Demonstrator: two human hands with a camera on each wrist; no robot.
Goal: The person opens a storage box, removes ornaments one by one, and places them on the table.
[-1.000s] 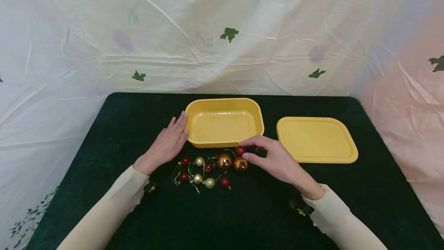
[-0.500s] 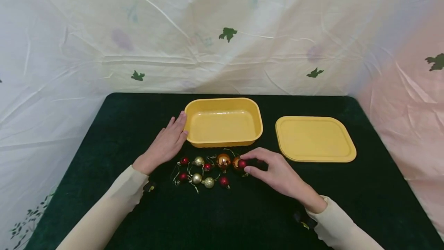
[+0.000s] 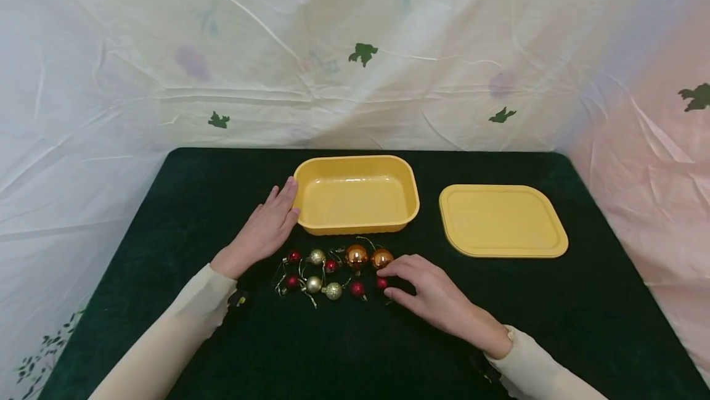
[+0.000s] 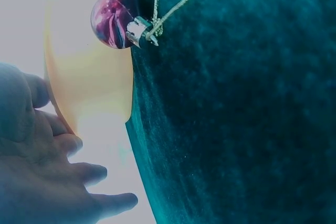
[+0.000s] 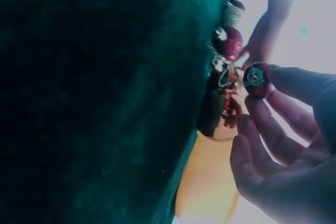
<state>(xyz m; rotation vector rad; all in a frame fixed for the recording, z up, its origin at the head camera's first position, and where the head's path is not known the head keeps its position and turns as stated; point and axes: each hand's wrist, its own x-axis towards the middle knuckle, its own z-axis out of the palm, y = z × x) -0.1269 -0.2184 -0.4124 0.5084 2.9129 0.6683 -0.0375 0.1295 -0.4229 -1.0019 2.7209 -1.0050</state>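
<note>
My right hand (image 3: 435,294) pinches a small red Christmas bauble (image 5: 256,81) between thumb and fingers, just right of another red bauble (image 3: 357,289). Against the left wall of a yellow rectangular box (image 3: 355,228) my left hand (image 3: 261,227) rests, fingers straight; the left wrist view also shows its fingers (image 4: 89,173) spread beside the box. Nothing lies inside the box. In front of it several baubles sit in two rough rows: copper ones (image 3: 356,257) at the right of the back row, gold ones (image 3: 314,284) and red ones (image 3: 291,281) further left, with gold hanging cords.
A yellow lid (image 3: 503,221) lies flat to the right of the box. Dark green cloth (image 3: 310,351) covers the table, and a pale patterned curtain (image 3: 266,48) hangs behind its far edge.
My right hand has carried the red bauble from beside the box's front right corner, past the copper bauble, toward me to the front row's right end. The left hand stays at the box.
</note>
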